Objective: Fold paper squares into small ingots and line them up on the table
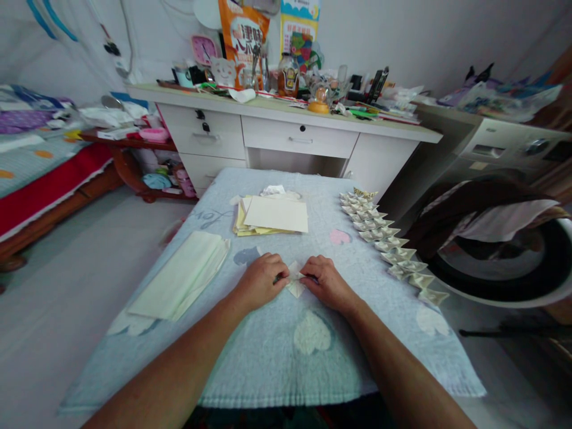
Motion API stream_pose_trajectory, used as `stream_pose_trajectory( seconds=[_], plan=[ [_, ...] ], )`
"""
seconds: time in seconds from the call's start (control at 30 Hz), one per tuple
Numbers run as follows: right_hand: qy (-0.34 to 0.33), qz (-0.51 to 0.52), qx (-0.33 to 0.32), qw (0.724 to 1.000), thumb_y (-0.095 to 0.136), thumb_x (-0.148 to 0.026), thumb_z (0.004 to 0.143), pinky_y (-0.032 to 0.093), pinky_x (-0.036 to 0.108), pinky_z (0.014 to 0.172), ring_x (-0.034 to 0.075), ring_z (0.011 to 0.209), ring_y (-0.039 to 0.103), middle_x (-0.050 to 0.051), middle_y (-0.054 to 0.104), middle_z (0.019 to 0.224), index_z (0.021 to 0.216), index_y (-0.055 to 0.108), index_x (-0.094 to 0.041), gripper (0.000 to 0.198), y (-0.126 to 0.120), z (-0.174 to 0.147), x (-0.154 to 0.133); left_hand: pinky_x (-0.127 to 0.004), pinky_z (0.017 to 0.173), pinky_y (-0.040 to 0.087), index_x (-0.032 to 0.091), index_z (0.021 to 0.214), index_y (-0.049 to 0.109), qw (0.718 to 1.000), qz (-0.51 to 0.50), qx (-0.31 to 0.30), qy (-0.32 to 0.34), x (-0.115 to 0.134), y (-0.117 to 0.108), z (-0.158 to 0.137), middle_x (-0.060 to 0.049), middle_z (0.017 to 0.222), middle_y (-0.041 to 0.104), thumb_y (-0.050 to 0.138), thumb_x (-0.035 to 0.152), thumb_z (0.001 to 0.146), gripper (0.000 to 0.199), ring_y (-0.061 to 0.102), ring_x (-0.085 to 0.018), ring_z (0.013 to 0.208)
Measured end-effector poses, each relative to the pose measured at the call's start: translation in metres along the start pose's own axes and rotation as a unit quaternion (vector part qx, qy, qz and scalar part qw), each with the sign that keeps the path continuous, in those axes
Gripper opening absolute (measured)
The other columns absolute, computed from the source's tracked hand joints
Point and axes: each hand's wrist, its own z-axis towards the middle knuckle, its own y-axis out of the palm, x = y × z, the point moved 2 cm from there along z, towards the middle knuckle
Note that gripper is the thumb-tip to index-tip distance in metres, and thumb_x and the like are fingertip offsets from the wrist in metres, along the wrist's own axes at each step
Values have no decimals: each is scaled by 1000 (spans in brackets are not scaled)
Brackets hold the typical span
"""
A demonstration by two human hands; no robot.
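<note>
A small folded piece of white paper (295, 287) lies on the blue cloth in front of me, with creases meeting near its middle. My left hand (264, 279) pinches its left side between thumb and fingers. On the opposite side my right hand (328, 282) grips it the same way, fingertips close to the left ones. Parts of the paper are hidden under the fingers. Beyond the hands sits a stack of cream and yellow paper sheets (277, 214). Left of my hands lies a pile of long pale folded paper (181, 277).
A row of folded paper boats (388, 241) runs along the right side of the cloth-covered table (263, 369). Behind stands a white desk (299, 128) crowded with jars and bags. A washing machine (491, 149) with clothes hanging from its open door is at right, a bed (49, 179) at left.
</note>
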Motion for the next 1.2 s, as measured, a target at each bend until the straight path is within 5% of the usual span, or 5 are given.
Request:
stream_pose_trajectory(
  seconds=[0.9,1.2],
  plan=[
    [146,-67,9,987,54,-30,90,27,31,73,19,85,45,5,55,87,78,62,-18,19,-1,2,2,-38,90,37,19,75,64,998,4,25,-66,-8,1,-1,-3,84,56,54,26,84,16,53,-19,87],
    [179,-83,28,980,59,-34,87,28,34,74,22,88,44,6,55,89,73,63,-18,21,3,3,3,-36,83,40,18,73,64,996,30,34,-74,-3,1,-1,-5,85,55,53,26,86,19,51,-20,87]
  ],
)
